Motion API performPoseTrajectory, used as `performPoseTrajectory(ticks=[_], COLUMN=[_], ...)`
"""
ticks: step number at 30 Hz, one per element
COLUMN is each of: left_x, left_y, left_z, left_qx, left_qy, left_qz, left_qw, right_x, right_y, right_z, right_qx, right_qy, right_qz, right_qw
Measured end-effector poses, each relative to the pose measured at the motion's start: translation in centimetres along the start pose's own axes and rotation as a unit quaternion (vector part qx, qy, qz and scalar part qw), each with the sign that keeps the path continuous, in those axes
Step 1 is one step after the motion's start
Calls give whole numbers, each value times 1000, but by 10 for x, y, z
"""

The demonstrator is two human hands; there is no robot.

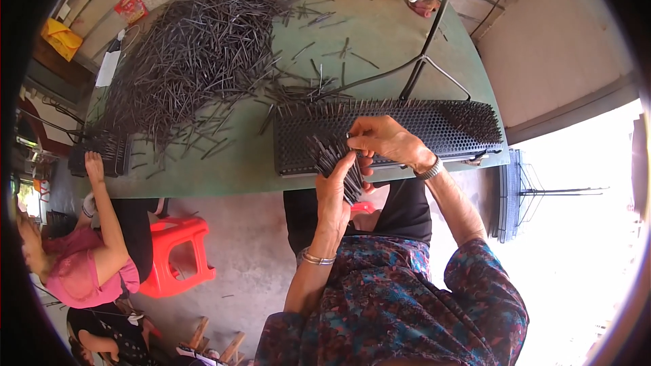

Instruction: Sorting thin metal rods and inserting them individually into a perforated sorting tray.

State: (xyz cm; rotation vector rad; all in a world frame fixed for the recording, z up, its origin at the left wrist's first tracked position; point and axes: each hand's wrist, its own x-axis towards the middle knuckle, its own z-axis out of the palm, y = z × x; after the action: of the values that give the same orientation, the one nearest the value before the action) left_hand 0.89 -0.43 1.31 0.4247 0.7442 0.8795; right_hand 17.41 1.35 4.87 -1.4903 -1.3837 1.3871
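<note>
My left hand (332,193) is closed around a bundle of thin dark sticks (325,154), which fans out above and below the fingers. Close beside it, my right hand (390,141) pinches at the bundle's upper right side with thumb and fingertips. A short tip of one dark stick shows at that pinch; the rest is hidden by the fingers. Both hands are over the front part of a long black perforated rack (298,132). Sticks stand upright in its holes along the back edge and crowd its right end (477,120).
A large pile of loose dark sticks (196,54) covers the green table (380,34) at left. A metal stand (424,57) rises behind the rack. At left a co-worker in pink (91,268) reaches to another rack (102,152). A red stool (178,257) stands below.
</note>
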Motion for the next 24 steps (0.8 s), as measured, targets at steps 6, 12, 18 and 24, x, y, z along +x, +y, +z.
performPoseTrajectory(ticks=[6,12,18,24], left_x=[-2,-1,-3,0], left_y=[1,0,0,-5], left_z=[0,-2,-1,-4], left_qx=[28,22,41,57], left_qy=[18,12,8,17], left_qz=[-11,-32,-17,-13], left_qw=[999,999,999,998], right_x=[-1,-8,-13,-11], right_y=[2,-11,-22,-29], right_z=[-6,-7,-4,-10], right_qx=[50,51,47,-99], right_qy=[-8,1,-25,-5], right_qz=[-1,6,25,-1], right_qw=[999,999,998,995])
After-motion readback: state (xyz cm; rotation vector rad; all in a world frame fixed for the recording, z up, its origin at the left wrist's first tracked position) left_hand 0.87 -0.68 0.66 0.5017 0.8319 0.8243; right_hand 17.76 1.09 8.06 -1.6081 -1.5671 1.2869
